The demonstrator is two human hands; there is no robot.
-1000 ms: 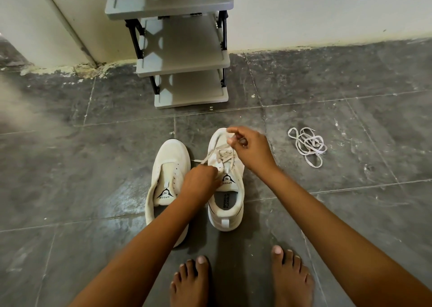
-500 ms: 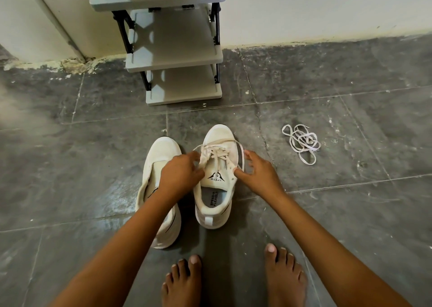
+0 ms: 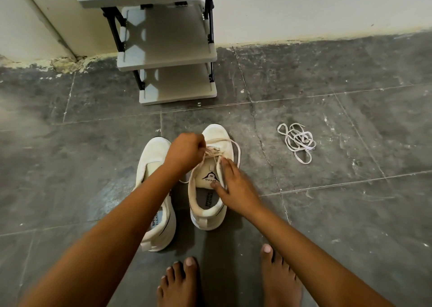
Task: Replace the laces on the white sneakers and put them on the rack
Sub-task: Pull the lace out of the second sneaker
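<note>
Two white sneakers stand side by side on the dark tiled floor, toes toward the rack. The left sneaker [image 3: 153, 166] has no lace showing. The right sneaker [image 3: 208, 203] carries a cream lace [image 3: 236, 146] looped loosely over its toe. My left hand [image 3: 185, 151] is closed on the lace above the eyelets. My right hand [image 3: 236, 187] holds the right sneaker's tongue and right side, thumb on the tongue. A tangled white lace [image 3: 298, 143] lies on the floor to the right.
A grey shoe rack [image 3: 168, 56] with black posts stands against the white wall just beyond the sneakers; its visible shelves are bare. My bare feet [image 3: 233, 281] are planted right behind the sneakers.
My left hand has moved forward from the tongue area onto the lace near the toe. My right hand came back from the toe and now steadies the sneaker's tongue and side.
</note>
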